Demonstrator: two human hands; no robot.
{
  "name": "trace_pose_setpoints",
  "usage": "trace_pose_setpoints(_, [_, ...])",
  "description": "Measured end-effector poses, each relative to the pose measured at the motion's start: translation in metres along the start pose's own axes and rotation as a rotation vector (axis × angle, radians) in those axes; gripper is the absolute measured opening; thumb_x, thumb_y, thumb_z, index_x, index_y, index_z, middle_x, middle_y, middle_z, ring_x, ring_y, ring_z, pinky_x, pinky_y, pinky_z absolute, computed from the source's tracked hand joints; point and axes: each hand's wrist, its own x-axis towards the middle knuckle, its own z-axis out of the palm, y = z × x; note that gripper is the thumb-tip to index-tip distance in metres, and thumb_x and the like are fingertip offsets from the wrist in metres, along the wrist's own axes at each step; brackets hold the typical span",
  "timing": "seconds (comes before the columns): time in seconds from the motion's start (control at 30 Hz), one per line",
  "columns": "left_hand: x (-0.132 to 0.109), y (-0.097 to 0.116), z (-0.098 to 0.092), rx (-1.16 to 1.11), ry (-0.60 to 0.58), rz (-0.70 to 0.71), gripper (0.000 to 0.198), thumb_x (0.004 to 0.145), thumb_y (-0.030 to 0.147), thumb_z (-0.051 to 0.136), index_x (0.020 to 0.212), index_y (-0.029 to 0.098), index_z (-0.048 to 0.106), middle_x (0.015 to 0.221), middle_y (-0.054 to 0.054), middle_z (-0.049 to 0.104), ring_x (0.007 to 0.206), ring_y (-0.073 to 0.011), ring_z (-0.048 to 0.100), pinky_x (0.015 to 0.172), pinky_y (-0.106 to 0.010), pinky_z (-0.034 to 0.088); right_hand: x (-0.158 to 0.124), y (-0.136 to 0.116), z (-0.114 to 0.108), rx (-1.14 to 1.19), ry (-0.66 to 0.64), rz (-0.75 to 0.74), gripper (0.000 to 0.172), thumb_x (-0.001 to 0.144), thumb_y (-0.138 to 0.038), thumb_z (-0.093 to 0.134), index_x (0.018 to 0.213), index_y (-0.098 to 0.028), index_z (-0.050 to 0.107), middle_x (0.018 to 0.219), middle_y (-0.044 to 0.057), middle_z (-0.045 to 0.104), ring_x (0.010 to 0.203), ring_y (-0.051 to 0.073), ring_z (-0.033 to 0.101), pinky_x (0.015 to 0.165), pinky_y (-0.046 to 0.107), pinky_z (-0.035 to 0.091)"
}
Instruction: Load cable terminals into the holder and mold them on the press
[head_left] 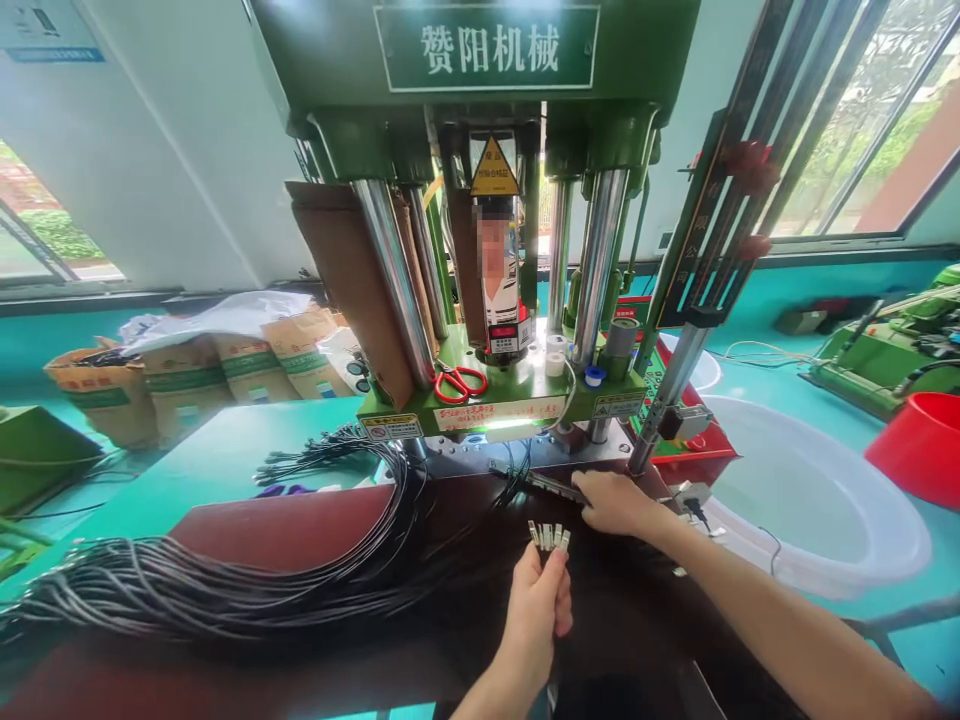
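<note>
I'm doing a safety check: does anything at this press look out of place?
Perhaps the red-handled scissors: they lie loose on the green press, beside a shiny column, an odd spot for a hand tool. No spill or damage stands out.

The head camera faces forward and down, near the green press (480, 99).

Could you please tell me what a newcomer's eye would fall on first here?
Likely the green press, filling the upper middle, with red-handled scissors lying on its ledge. Next comes the thick bundle of black cables sweeping across the table at left. Then, in front of the press, the left hand holds small metal pieces, the right hand at a metal bar's end.
</note>
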Motion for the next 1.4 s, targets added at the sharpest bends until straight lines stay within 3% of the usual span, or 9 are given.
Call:
trace_pose_setpoints(0.1, [-0.001, 0.001, 0.001, 0.017, -0.016, -0.004, 0.050, 0.061, 0.061, 0.063, 0.075, 0.022, 0.035, 0.045, 0.013, 0.027, 0.034, -0.0011, 0.017, 0.034, -0.017, 0.011, -0.029, 0.000, -0.008, 0.149, -0.134, 0.043, 0.009, 0.066, -0.013, 0.046, 0.070, -0.019, 0.052, 0.061, 0.000, 0.054, 0.058, 0.017, 0.055, 0.055, 0.027, 0.043])
trace_pose_setpoints(0.23, [-0.002, 0.000, 0.008, 0.086, -0.075, -0.052, 0.047, 0.065, 0.060, 0.060, 0.077, 0.023, 0.034, 0.043, 0.015, 0.022, 0.033, -0.0015, 0.011, 0.032, -0.017, 0.006, -0.076, 0.001, 0.005, 0.528, -0.195, 0.241, 0.041, 0.069, -0.016, 0.034, 0.107, -0.020, 0.049, 0.045, -0.010, 0.032, 0.029, 0.007, 0.029, 0.030, 0.017, 0.026])
trace_pose_setpoints(0.37, [0.000, -0.006, 0.022, 0.223, -0.183, -0.153, 0.042, 0.066, 0.054, 0.061, 0.075, 0.023, 0.034, 0.040, 0.015, 0.023, 0.031, -0.0018, 0.011, 0.030, -0.017, 0.005, -0.110, 0.002, 0.032, 1.300, -0.005, 0.362, 0.056, 0.077, -0.031, 0.046, 0.131, -0.020, 0.034, 0.047, -0.011, 0.038, 0.028, 0.004, 0.021, 0.025, 0.014, 0.020])
trace_pose_setpoints(0.47, [0.004, -0.011, 0.030, 0.258, -0.244, -0.203, 0.039, 0.066, 0.048, 0.063, 0.073, 0.023, 0.033, 0.039, 0.015, 0.024, 0.031, -0.0018, 0.014, 0.030, -0.017, 0.006, -0.119, 0.003, 0.044, 1.507, 0.131, 0.325, 0.058, 0.084, -0.047, 0.045, 0.133, -0.018, 0.033, 0.046, -0.011, 0.040, 0.027, 0.003, 0.022, 0.024, 0.014, 0.024])
trace_pose_setpoints(0.83, [0.006, -0.015, 0.035, 0.279, -0.240, -0.185, 0.034, 0.066, 0.043, 0.063, 0.073, 0.022, 0.037, 0.037, 0.015, 0.024, 0.031, -0.0021, 0.014, 0.031, -0.017, 0.007, -0.118, 0.000, 0.059, 1.336, 0.315, 0.290, 0.062, 0.085, -0.049, 0.047, 0.135, -0.016, 0.034, 0.045, -0.010, 0.038, 0.030, 0.005, 0.031, 0.027, 0.016, 0.029])
trace_pose_setpoints(0.97, [0.005, -0.019, 0.034, 0.343, -0.187, -0.111, 0.033, 0.068, 0.045, 0.062, 0.072, 0.021, 0.040, 0.039, 0.014, 0.027, 0.030, -0.0026, 0.018, 0.030, -0.017, 0.010, -0.119, -0.005, 0.062, 1.174, 0.358, 0.268, 0.064, 0.083, -0.054, 0.047, 0.133, -0.015, 0.040, 0.040, -0.009, 0.036, 0.030, 0.006, 0.030, 0.028, 0.017, 0.026])
trace_pose_setpoints(1.17, [0.010, -0.013, 0.030, 0.291, -0.004, 0.152, 0.038, 0.073, 0.054, 0.055, 0.074, 0.017, 0.047, 0.050, 0.008, 0.038, 0.040, -0.0036, 0.032, 0.036, -0.017, 0.024, -0.122, -0.004, 0.056, 1.360, 0.338, 0.325, 0.059, 0.084, -0.050, 0.048, 0.133, -0.020, 0.037, 0.048, -0.009, 0.040, 0.032, 0.004, 0.028, 0.029, 0.016, 0.025])
trace_pose_setpoints(1.27, [0.011, -0.008, 0.030, 0.207, 0.019, 0.036, 0.040, 0.071, 0.058, 0.054, 0.076, 0.019, 0.044, 0.045, 0.012, 0.028, 0.036, -0.0026, 0.021, 0.034, -0.016, 0.014, -0.124, -0.003, 0.053, 1.443, 0.352, 0.357, 0.062, 0.082, -0.050, 0.051, 0.134, -0.021, 0.034, 0.050, -0.009, 0.042, 0.032, 0.003, 0.028, 0.029, 0.015, 0.025])
trace_pose_setpoints(1.4, [0.010, -0.009, 0.033, 0.262, -0.162, -0.123, 0.041, 0.064, 0.055, 0.062, 0.069, 0.019, 0.043, 0.037, 0.013, 0.025, 0.032, -0.0021, 0.018, 0.033, -0.018, 0.009, -0.124, -0.002, 0.051, 1.432, 0.278, 0.368, 0.064, 0.081, -0.050, 0.051, 0.134, -0.020, 0.034, 0.049, -0.009, 0.043, 0.031, 0.003, 0.029, 0.029, 0.014, 0.022])
